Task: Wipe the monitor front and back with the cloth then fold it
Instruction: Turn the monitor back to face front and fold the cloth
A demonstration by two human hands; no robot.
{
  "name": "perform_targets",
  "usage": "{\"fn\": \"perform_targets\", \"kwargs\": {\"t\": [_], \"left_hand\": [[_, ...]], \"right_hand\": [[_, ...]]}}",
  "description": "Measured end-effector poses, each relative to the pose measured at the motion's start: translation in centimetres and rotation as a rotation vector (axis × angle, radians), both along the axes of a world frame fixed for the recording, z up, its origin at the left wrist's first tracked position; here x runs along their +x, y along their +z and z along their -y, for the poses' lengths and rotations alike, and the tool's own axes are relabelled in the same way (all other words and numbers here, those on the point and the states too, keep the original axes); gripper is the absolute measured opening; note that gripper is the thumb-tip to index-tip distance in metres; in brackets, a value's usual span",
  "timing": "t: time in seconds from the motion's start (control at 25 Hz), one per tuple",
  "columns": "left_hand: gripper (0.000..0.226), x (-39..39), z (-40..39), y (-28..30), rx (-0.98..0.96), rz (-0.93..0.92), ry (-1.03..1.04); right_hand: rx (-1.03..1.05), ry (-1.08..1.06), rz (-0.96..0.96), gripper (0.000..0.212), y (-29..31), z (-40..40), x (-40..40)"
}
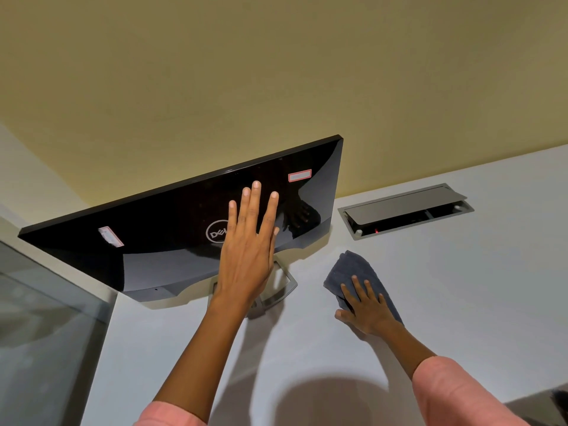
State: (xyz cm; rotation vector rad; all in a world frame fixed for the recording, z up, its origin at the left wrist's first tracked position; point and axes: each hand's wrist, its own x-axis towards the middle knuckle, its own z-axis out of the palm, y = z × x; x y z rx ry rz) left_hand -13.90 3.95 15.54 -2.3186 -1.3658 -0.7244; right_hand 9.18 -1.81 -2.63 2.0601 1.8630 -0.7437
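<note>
At ten o'clock on the desk (461,302), our left hand (249,250) lay flat, fingers straight, against the monitor (153,235) back; our right hand (367,309), at three o'clock, pressed the cloth (347,269) down, fingers spread.

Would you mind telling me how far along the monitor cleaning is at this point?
Wiping seems finished or paused: the grey cloth lies on the white desk, apparently already doubled over, not on the monitor. In hand: the right hand presses flat on the cloth, while the left hand is open against the monitor's glossy back. Left: perhaps finishing the fold. Whether the front was wiped cannot be seen.
</note>
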Motion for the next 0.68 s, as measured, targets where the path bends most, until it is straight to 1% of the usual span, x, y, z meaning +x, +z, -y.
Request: {"fn": "perform_targets", "kwargs": {"t": [0.08, 0.12, 0.16, 0.2, 0.28, 0.32, 0.36, 0.44, 0.56, 0.64, 0.68], "left_hand": [[0.056, -0.4, 0.1, 0.1, -0.001, -0.004, 0.001], [0.056, -0.8, 0.1, 0.3, 0.001, -0.005, 0.002], [0.056, -1.2, 0.1, 0.4, 0.003, -0.003, 0.005], [0.055, -1.7, 0.1, 0.6, 0.007, -0.002, 0.011], [0.054, -2.7, 0.0, 1.1, 0.020, -0.006, 0.025], [0.054, -3.3, -0.1, 1.3, 0.027, -0.005, 0.030], [0.054, -3.8, -0.2, 1.5, 0.030, -0.001, 0.033], [0.053, -5.0, -0.4, 2.0, 0.033, 0.015, 0.036], [0.054, -7.4, -1.0, 2.9, 0.061, 0.029, 0.059], [0.054, -9.4, -1.5, 3.7, 0.074, 0.052, 0.095], [0.055, -10.2, -1.8, 4.0, 0.071, 0.067, 0.117]], "right_hand": [[-0.007, -0.006, 0.062, 0.151, -0.1, 0.8, -0.1], [-0.004, -0.019, 0.080, 0.151, 0.0, 1.0, -0.1], [-0.008, -0.036, 0.085, 0.146, 0.5, 1.2, -0.2], [-0.009, -0.057, 0.072, 0.133, 1.3, 1.2, -0.7], [0.072, -0.058, 0.065, 0.092, 3.5, 0.9, -2.3], [0.163, -0.060, 0.049, 0.080, 4.7, 0.3, -3.3], [0.270, -0.060, 0.007, 0.075, 6.0, -0.3, -4.4], [0.529, -0.079, -0.122, 0.069, 9.3, -1.2, -6.9], [0.910, -0.047, -0.286, 0.060, 14.6, -2.0, -10.3], [1.094, 0.000, -0.314, 0.058, 17.8, -2.8, -11.9], [1.135, 0.029, -0.300, 0.059, 19.1, -3.3, -12.3]]}}
